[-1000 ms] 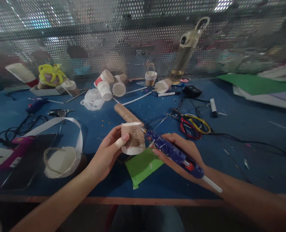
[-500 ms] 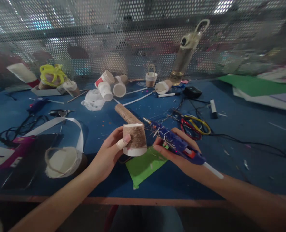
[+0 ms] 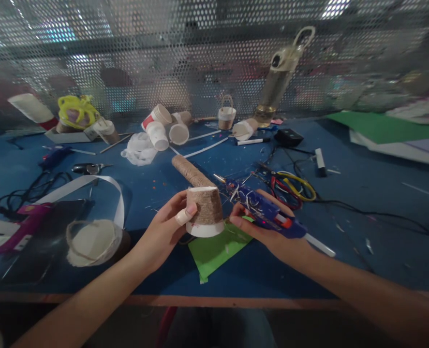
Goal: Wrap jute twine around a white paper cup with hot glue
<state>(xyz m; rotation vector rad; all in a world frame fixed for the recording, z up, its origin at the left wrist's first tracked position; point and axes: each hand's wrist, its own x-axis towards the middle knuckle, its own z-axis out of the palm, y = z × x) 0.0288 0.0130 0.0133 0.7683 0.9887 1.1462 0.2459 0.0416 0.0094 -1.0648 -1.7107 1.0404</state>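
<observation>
A paper cup (image 3: pixel 207 208) wound with brown twine is upside down in my left hand (image 3: pixel 172 220), the thumb pressed on its side; its white rim shows below the twine. My right hand (image 3: pixel 261 220) is closed round a blue glue gun (image 3: pixel 261 205) covered in glue strings, its nozzle pointing left just right of the cup. A white glue stick (image 3: pixel 319 245) sticks out of its back. Behind the cup lies a roll of twine (image 3: pixel 188 170). Green paper (image 3: pixel 216 251) lies below the hands.
Scissors (image 3: pixel 296 187) and black cables lie to the right. At the left are a handled cup (image 3: pixel 94 242), a dark tablet (image 3: pixel 42 241) and a magenta glue gun (image 3: pixel 22 229). Paper cups (image 3: pixel 156 134) and a bottle (image 3: pixel 275 87) stand along the mesh at the back.
The cup in my left hand has tilted a little and moved slightly right and down, showing more of its white rim. My right hand and the glue gun have shifted slightly left.
</observation>
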